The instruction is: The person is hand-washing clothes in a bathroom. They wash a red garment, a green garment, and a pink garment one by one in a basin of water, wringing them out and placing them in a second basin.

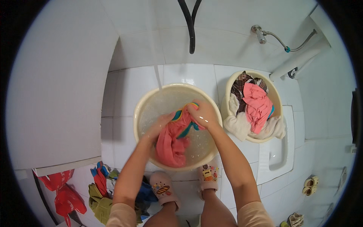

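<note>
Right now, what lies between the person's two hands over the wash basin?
In the head view, a bunched pink garment with coloured trim spans left hand to right hand.

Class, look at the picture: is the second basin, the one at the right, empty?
No: the right basin is piled with clothes.

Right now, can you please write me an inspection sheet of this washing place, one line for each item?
Surface: white tiled floor, wet-looking near the basin.
Job's things: pink garment with coloured trim, in the cream basin of foamy water; a thin stream of water falls into it.
Clutter: second cream basin piled with clothes; heap of clothes at lower left; small sandals at right.
Grips: left hand and right hand both shut on the garment.
Cables: black hose; metal shower hose.
Surroundings: white tiled walls.
</note>
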Demonstrator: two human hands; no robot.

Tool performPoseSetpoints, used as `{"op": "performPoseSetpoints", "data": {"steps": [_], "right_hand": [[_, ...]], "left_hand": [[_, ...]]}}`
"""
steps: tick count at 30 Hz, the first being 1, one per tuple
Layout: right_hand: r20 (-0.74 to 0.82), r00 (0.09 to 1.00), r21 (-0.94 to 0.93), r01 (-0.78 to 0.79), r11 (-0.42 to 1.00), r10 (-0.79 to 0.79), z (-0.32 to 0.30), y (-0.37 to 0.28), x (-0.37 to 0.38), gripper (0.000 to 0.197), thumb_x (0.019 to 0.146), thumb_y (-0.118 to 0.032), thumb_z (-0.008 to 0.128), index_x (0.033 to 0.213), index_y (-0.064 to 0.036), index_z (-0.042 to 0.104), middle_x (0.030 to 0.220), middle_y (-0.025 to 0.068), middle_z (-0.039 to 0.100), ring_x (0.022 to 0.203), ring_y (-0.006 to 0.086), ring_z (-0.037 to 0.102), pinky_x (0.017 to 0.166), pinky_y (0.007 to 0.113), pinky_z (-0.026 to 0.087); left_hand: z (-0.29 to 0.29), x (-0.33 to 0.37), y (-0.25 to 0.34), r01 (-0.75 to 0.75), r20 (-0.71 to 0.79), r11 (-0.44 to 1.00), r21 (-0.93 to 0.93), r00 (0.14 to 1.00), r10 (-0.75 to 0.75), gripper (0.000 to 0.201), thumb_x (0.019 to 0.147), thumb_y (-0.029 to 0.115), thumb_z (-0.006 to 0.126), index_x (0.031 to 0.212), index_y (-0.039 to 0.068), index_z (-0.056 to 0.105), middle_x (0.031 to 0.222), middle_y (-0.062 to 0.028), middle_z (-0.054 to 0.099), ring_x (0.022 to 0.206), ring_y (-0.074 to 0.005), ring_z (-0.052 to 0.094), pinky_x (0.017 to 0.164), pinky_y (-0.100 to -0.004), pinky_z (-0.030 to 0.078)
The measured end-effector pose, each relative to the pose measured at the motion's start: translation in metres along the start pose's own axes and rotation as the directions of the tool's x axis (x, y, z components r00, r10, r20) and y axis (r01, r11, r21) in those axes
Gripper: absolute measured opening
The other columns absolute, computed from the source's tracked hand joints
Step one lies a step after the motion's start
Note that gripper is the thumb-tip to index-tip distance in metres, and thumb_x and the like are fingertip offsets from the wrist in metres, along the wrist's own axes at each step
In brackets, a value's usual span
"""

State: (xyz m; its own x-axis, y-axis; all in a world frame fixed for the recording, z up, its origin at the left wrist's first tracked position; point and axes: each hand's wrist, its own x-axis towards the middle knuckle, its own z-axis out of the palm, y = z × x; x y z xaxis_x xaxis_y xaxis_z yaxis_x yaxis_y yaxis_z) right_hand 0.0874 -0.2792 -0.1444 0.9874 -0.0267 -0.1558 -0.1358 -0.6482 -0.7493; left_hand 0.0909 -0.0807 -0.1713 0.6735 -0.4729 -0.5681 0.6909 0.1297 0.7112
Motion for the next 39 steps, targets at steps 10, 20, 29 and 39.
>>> {"op": "performPoseSetpoints", "data": {"steps": [10, 20, 29, 39], "right_hand": [[0.319, 0.947, -0.682, 0.256, 0.685, -0.036, -0.037, -0.015, -0.068, 0.067, 0.058, -0.031, 0.075, 0.118, -0.0123, 0.051, 0.124, 0.0121, 0.047, 0.114, 0.0318, 0.044, 0.093, 0.042, 0.037], [0.482, 0.875, -0.28, 0.096, 0.955, 0.053, 0.073, 0.018, 0.008, 0.084, 0.061, -0.029, 0.073, 0.133, -0.01, 0.035, 0.132, 0.0186, 0.038, 0.123, 0.0323, 0.035, 0.101, 0.042, 0.028], [0.26, 0.965, -0.059, -0.007, 0.998, 0.022, 0.052, -0.014, -0.013, 0.063, 0.07, -0.016, 0.062, 0.129, -0.0086, 0.039, 0.12, 0.0189, 0.048, 0.112, 0.0337, 0.045, 0.096, 0.04, 0.036], [0.283, 0.831, 0.197, 0.439, 0.877, -0.48, 0.06, -0.09, -0.129, 0.046, 0.065, -0.016, 0.065, 0.11, -0.0142, 0.057, 0.109, 0.0135, 0.052, 0.099, 0.0317, 0.053, 0.077, 0.039, 0.046]], "left_hand": [[-0.02, -0.025, -0.031, -0.273, 0.162, 0.506, 0.818, 0.954, 0.253, 0.09, 0.061, 0.027, 0.074, 0.134, 0.0, 0.029, 0.131, -0.024, 0.038, 0.122, -0.0365, 0.037, 0.103, -0.0386, 0.028], [0.001, -0.021, 0.053, -0.061, 0.077, -0.049, 0.997, 0.834, 0.546, 0.065, 0.069, 0.017, 0.067, 0.129, 0.013, 0.043, 0.127, -0.0125, 0.045, 0.118, -0.0322, 0.04, 0.099, -0.0402, 0.033], [-0.017, -0.069, -0.038, -0.351, -0.462, 0.931, 0.106, 0.811, 0.358, 0.055, 0.083, 0.027, 0.06, 0.131, 0.011, 0.038, 0.132, -0.0096, 0.039, 0.12, -0.0258, 0.038, 0.101, -0.0366, 0.03], [-0.005, -0.027, -0.013, -0.55, -0.068, 0.82, 0.161, 0.822, 0.565, 0.014, 0.092, 0.015, 0.043, 0.1, 0.006, 0.05, 0.097, -0.0054, 0.053, 0.088, -0.0126, 0.05, 0.077, -0.0288, 0.043]]}}
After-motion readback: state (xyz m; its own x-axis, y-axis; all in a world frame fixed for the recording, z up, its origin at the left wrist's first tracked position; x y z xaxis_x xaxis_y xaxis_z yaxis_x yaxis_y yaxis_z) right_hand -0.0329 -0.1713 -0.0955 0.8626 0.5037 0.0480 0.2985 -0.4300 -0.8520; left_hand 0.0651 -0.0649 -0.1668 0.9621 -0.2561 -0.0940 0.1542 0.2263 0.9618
